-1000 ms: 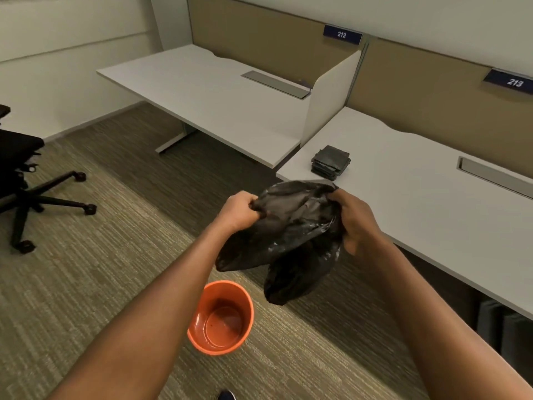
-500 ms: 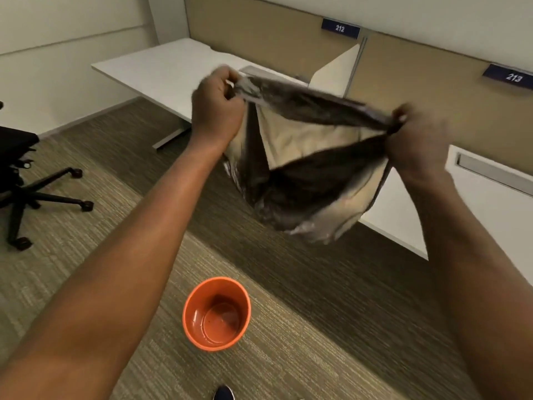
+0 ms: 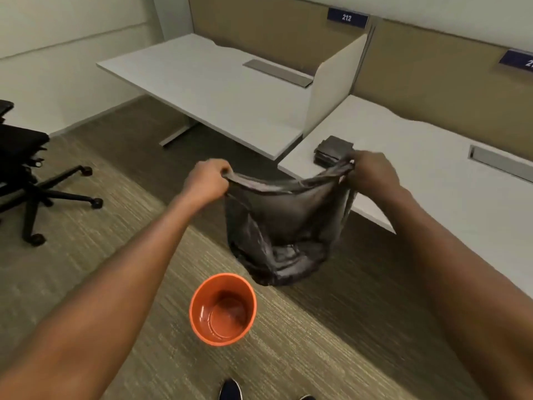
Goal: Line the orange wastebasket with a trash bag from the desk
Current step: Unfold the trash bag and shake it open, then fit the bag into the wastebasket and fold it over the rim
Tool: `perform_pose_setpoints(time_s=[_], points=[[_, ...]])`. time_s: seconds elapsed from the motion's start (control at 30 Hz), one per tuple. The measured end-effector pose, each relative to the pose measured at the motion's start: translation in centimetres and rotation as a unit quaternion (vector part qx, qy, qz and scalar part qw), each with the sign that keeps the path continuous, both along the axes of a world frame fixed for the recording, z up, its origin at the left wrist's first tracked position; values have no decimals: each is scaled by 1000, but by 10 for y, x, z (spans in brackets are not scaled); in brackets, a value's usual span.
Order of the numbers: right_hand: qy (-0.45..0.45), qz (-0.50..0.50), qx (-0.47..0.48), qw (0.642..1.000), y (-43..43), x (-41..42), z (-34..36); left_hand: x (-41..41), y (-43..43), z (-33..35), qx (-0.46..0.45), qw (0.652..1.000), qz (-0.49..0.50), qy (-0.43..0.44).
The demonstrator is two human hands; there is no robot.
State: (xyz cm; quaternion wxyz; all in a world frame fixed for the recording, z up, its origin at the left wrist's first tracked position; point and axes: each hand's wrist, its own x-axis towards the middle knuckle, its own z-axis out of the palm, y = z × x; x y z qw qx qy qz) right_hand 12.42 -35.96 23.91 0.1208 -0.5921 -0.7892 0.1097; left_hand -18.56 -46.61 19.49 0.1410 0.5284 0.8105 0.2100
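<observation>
A black trash bag (image 3: pixel 284 229) hangs open in the air between my two hands. My left hand (image 3: pixel 206 180) grips the left side of its mouth and my right hand (image 3: pixel 372 171) grips the right side, so the rim is stretched wide. The bag's bottom dangles just above and to the right of the orange wastebasket (image 3: pixel 222 308), which stands upright and empty on the carpet. A stack of folded black bags (image 3: pixel 331 150) lies on the near corner of the right desk (image 3: pixel 427 174), partly hidden behind the held bag and my right hand.
A second white desk (image 3: pixel 207 85) and a white divider panel (image 3: pixel 334 85) stand at the back. A black office chair (image 3: pixel 26 168) on castors is at the left. My shoe tips (image 3: pixel 230 389) show at the bottom edge, close to the basket.
My hands came down from chest height to desk height with the bag, which now hangs lower with its mouth spread, close above the basket. A second ago the bag was bunched between my hands.
</observation>
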Motion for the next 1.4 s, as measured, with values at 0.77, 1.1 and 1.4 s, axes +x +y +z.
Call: perform_pose_setpoints(time_s=[0.77, 1.1, 1.4], points=[[287, -128, -282, 906, -57, 15, -198, -10, -110, -156, 54, 854, 359, -373], [466, -246, -464, 712, -79, -44, -255, -13, -139, -174, 114, 575, 502, -636], [477, -351, -463, 659, -96, -115, -315, -79, -170, -228, -10, 599, 430, -675]])
